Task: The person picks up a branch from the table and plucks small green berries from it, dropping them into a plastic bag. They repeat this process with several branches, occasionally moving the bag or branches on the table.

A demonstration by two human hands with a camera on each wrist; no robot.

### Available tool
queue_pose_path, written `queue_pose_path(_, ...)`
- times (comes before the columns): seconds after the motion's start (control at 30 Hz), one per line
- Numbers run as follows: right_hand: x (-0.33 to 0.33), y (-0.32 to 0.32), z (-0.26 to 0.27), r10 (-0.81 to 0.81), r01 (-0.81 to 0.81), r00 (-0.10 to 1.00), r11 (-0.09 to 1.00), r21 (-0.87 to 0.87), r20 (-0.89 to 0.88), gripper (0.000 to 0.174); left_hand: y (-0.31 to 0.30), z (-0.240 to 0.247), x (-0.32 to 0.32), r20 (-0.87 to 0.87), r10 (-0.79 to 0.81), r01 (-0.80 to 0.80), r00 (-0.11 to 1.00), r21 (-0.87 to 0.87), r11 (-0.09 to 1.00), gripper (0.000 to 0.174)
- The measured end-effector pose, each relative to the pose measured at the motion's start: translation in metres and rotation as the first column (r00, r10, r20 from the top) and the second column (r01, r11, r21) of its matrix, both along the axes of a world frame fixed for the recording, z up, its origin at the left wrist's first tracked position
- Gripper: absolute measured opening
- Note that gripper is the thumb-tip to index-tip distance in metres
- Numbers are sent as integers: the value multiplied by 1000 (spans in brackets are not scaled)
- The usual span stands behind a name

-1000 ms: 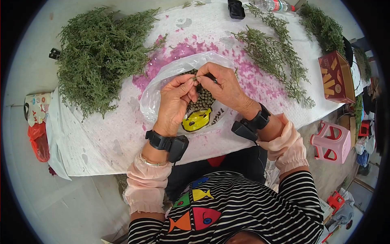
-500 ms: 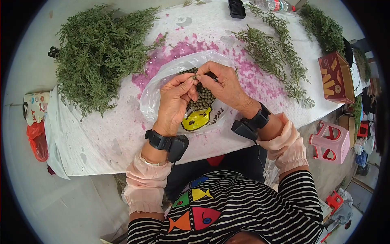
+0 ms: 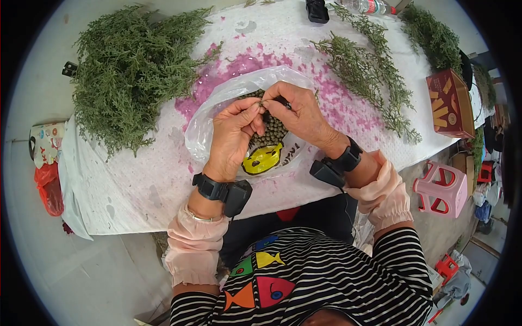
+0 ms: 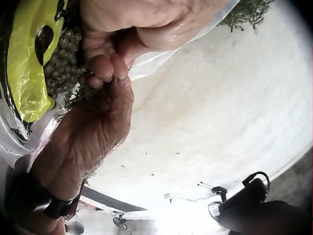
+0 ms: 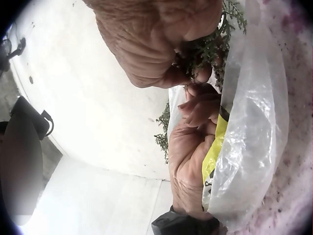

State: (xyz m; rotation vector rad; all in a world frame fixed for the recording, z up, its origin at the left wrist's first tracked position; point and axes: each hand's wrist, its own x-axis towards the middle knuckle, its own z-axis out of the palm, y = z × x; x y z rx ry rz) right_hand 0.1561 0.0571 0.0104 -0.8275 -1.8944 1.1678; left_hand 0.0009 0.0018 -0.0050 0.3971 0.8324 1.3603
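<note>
In the head view my left hand [image 3: 231, 130] and right hand [image 3: 302, 114] meet fingertip to fingertip above an open plastic bag [image 3: 204, 127]. A small green conifer sprig [image 5: 209, 53] sits in my right hand, its leafy part under the palm. Thumb and fingers of the left hand pinch at the sprig's end, where the right fingertips also close; what lies right between the tips is mostly hidden. Many round brownish-green cones [image 3: 273, 132] fill the bag below. A yellow printed patch [image 3: 263, 159] marks the bag's near side.
A big heap of green branches [image 3: 133, 81] lies at the left of the white, pink-stained cloth [image 3: 163, 185]. Loose branches [image 3: 375, 76] lie to the right, near a red box [image 3: 450, 103]. A bottle [image 3: 367, 7] and a black case [image 3: 317, 11] are at the far edge.
</note>
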Motion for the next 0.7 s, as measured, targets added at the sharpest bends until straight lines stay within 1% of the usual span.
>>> queue_pose_path(0.23, 0, 0, 1, -3, 3, 1000, 1000, -11, 13, 7, 0, 0, 0, -5, -2, 2, 1000, 0, 1000, 12)
queue_pose_path(0.5, 0, -2, -1, -26, 22, 999, 996, 83, 45, 7, -1, -2, 1, -32, 12, -12, 999, -5, 1000, 12)
queue_pose_path(0.6, -1, -1, -3, -47, 37, 997, 986, 164, 57, 7, 0, -2, 1, -39, 17, -17, 999, -1, 1000, 12)
queue_pose_path(0.63, -1, -1, -3, -47, 38, 997, 985, 167, 54, 7, 0, -1, 1, -41, 17, -17, 999, 2, 1000, 12)
queue_pose_path(0.7, 1, 1, -1, -9, 7, 999, 999, 37, 35, 7, 0, 0, 1, -18, 20, -20, 1000, -4, 1000, 12)
